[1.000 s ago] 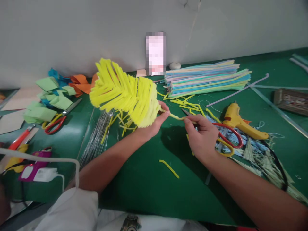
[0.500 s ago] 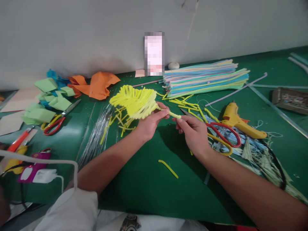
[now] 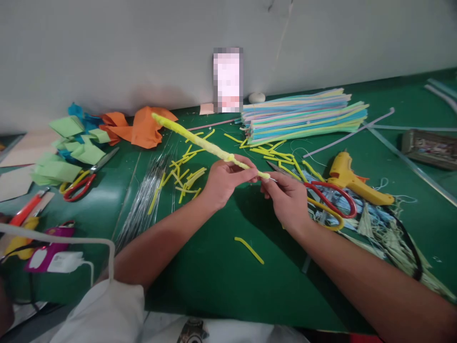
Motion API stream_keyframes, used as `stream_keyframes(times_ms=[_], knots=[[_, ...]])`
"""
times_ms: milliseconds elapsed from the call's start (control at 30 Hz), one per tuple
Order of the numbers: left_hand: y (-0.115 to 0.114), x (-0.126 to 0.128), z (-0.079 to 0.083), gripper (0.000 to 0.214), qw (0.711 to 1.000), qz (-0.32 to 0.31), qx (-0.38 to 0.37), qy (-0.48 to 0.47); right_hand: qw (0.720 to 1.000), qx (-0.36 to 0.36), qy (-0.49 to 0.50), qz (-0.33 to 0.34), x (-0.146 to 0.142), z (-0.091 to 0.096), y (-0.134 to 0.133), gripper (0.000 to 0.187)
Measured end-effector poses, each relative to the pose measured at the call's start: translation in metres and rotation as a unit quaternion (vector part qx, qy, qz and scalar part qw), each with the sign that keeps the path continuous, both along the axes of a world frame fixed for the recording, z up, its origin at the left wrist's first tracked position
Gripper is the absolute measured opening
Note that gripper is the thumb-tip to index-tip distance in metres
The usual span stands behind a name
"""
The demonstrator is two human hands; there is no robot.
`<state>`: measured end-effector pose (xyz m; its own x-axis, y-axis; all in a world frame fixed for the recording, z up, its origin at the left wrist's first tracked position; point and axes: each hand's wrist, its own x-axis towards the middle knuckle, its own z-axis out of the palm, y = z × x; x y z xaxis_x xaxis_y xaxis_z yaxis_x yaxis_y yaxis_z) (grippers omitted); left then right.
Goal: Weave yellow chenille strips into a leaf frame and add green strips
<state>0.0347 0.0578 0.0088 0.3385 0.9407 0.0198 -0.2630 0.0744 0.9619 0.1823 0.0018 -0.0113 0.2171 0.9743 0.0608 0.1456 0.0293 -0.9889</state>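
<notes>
A yellow pipe-cleaner leaf (image 3: 194,138) is seen edge-on, so it looks like a thin slanting strip. My left hand (image 3: 228,178) pinches its wrapped stem just below the blade. At the stem's lower end, my right hand (image 3: 287,193) is closed, thumb and fingers pressed together, with a thin wire tip showing there. Short cut yellow pipe-cleaner pieces (image 3: 189,181) lie behind my left hand. One loose yellow piece (image 3: 250,250) rests on the green table (image 3: 214,286) in front. Scissors with red and yellow handles (image 3: 333,200) lie beside my right hand.
A bundle of pastel pipe cleaners (image 3: 303,116) lies at the back, near a propped, blurred phone (image 3: 227,78). Right are a yellow glue gun (image 3: 352,181) and tassels (image 3: 378,228). Left are thin wires (image 3: 143,200), folded paper (image 3: 66,157), more scissors (image 3: 84,183) and a purple-white device (image 3: 53,252).
The leaf has rotated about its stem, from its broad face showing to edge-on. Both hands stay in nearly the same place and keep their grip.
</notes>
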Motion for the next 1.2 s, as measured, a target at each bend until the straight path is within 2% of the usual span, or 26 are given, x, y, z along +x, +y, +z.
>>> stream_keyframes(times_ms=[200,433,567,700,867,1067,1200], knots=[[-0.003,0.0,0.004,0.025,1.0,-0.008,-0.002,0.028,1.0,-0.019,-0.002,-0.007,0.002,0.0,0.002,0.022],[0.0,-0.001,-0.002,0.02,0.993,0.081,0.08,0.032,0.998,-0.049,-0.011,0.032,-0.001,0.003,0.001,0.029],[0.002,-0.004,-0.005,0.015,0.98,0.103,0.159,0.06,0.999,-0.025,-0.029,0.017,-0.003,0.003,-0.002,0.027],[0.005,-0.009,-0.009,0.013,0.968,0.104,0.206,0.097,0.995,0.03,-0.097,-0.018,-0.001,0.005,-0.005,0.022],[0.01,-0.01,-0.008,0.014,0.972,0.058,0.194,0.116,0.981,0.089,-0.152,-0.079,0.002,0.006,-0.007,0.019],[0.01,-0.012,0.005,0.015,0.983,-0.033,0.146,0.102,0.988,0.077,-0.065,-0.118,0.001,-0.001,-0.003,0.021],[0.01,-0.014,0.01,0.021,0.993,-0.073,0.075,0.061,0.995,0.044,-0.016,-0.093,0.002,-0.002,0.0,0.021]])
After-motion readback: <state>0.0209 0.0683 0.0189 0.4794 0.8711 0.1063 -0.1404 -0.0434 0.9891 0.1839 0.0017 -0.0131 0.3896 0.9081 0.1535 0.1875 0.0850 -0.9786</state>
